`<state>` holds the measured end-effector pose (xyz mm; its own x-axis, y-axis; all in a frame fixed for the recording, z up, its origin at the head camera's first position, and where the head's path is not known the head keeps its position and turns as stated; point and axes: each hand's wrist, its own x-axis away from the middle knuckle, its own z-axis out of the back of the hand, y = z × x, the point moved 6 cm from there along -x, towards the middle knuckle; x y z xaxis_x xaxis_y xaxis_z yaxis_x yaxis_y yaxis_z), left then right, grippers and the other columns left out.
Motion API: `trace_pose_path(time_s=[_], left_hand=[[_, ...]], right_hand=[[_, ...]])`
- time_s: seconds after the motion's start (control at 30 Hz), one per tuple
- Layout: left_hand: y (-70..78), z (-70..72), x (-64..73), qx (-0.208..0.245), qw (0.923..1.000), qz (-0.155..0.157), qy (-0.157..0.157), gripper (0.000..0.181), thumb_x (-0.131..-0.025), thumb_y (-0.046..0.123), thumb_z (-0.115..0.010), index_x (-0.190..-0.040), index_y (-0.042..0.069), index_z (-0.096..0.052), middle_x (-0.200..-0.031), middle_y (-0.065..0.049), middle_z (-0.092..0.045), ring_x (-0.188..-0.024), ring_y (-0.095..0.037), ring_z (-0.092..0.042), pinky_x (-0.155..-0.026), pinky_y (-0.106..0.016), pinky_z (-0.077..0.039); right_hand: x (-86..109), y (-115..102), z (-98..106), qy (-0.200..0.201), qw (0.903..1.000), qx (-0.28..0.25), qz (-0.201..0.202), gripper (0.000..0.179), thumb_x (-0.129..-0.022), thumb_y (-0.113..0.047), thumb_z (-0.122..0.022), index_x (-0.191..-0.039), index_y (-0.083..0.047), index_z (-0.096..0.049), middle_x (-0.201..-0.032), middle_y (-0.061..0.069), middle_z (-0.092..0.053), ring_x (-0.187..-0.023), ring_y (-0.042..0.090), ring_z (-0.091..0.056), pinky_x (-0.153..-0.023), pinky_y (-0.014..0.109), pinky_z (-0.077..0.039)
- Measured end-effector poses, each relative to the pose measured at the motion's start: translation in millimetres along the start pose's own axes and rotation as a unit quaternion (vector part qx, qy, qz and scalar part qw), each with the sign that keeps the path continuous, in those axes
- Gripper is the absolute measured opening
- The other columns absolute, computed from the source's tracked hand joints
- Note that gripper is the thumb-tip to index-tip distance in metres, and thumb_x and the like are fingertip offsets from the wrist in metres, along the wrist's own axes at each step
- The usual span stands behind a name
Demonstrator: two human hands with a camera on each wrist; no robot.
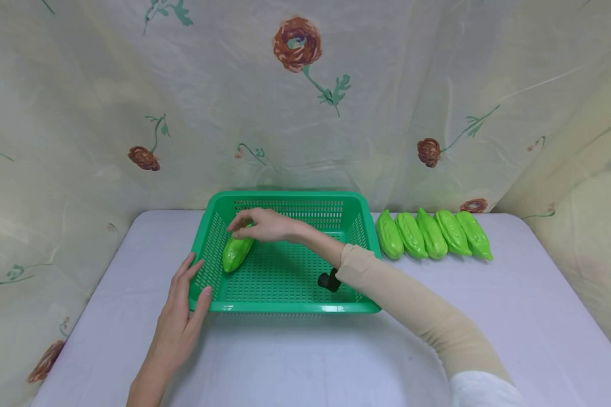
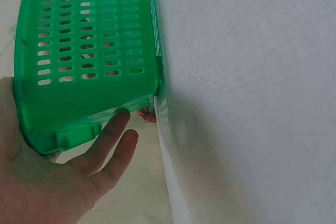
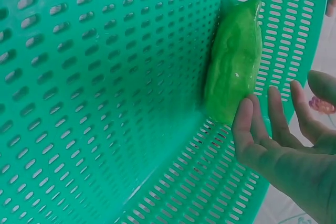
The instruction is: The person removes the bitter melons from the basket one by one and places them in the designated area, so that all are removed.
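Note:
One glossy, ridged bitter gourd (image 1: 236, 254) lies on the floor of a green plastic basket (image 1: 295, 308), near its left wall. Over the gourd's far end is my right hand (image 1: 265, 225), its fingers loosely bent and not wrapped round it. In the right wrist view the fingers of that hand (image 3: 289, 145) are spread beside the end of the gourd (image 3: 233, 66); whether a fingertip touches it I cannot tell. My left hand (image 1: 180, 316) rests at the basket's near left corner, fingers spread and fairly straight along the rim (image 2: 31, 140).
Several more bitter gourds (image 1: 433, 234) lie side by side in a row on the white table (image 1: 315, 362), right of the basket. A floral curtain (image 1: 224, 102) hangs behind the table. A black device (image 1: 329, 280) sits by my right wrist.

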<state>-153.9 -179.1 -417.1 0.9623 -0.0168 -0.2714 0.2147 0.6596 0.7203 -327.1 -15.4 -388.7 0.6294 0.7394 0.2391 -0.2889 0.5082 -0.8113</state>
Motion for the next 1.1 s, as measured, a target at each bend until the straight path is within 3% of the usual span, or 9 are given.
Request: trace_pose_path(time_s=[0.23, 0.63, 1.0, 1.1], left_hand=[[-0.6, 0.4, 1.5, 0.001, 1.0, -0.004, 0.005, 0.053, -0.116, 0.025, -0.048, -0.166, 0.011, -0.036, -0.18, -0.008, -0.025, -0.161, -0.045, -0.035, -0.116, -0.076, -0.041], [-1.3, 0.1, 0.7, -0.002, 1.0, -0.002, 0.004, 0.053, -0.116, 0.025, -0.049, -0.166, 0.012, -0.037, -0.18, -0.008, -0.025, -0.161, -0.045, -0.035, -0.117, -0.076, -0.04], [-2.0, -0.8, -0.1, -0.003, 1.0, -0.003, 0.006, 0.053, -0.115, 0.025, -0.049, -0.165, 0.011, -0.037, -0.18, -0.007, -0.026, -0.161, -0.044, -0.035, -0.118, -0.075, -0.04], [-2.1, -0.8, -0.1, -0.001, 1.0, -0.001, 0.004, 0.053, -0.116, 0.025, -0.049, -0.165, 0.012, -0.037, -0.18, -0.007, -0.025, -0.161, -0.044, -0.035, -0.118, -0.074, -0.04]], right_hand=[[-1.5, -0.3, -3.1, 0.003, 0.9994, 0.033, 0.008, 0.038, -0.114, -0.024, -0.053, -0.149, -0.011, -0.062, -0.161, 0.008, -0.057, -0.157, 0.032, -0.045, -0.128, 0.054, -0.04], [-1.0, -0.7, 0.4, 0.019, 0.9982, 0.056, -0.007, 0.036, -0.113, -0.024, -0.054, -0.146, -0.013, -0.065, -0.165, 0.01, -0.054, -0.16, 0.032, -0.042, -0.13, 0.054, -0.038], [0.6, 5.5, 2.7, 0.02, 0.9974, 0.06, -0.035, 0.039, -0.113, -0.021, -0.055, -0.15, -0.011, -0.061, -0.159, 0.011, -0.059, -0.152, 0.032, -0.051, -0.124, 0.051, -0.045], [0.0, 6.0, 3.2, 0.018, 0.9962, 0.075, -0.041, 0.04, -0.112, -0.019, -0.056, -0.15, -0.012, -0.062, -0.154, 0.014, -0.063, -0.146, 0.032, -0.057, -0.117, 0.049, -0.05]])
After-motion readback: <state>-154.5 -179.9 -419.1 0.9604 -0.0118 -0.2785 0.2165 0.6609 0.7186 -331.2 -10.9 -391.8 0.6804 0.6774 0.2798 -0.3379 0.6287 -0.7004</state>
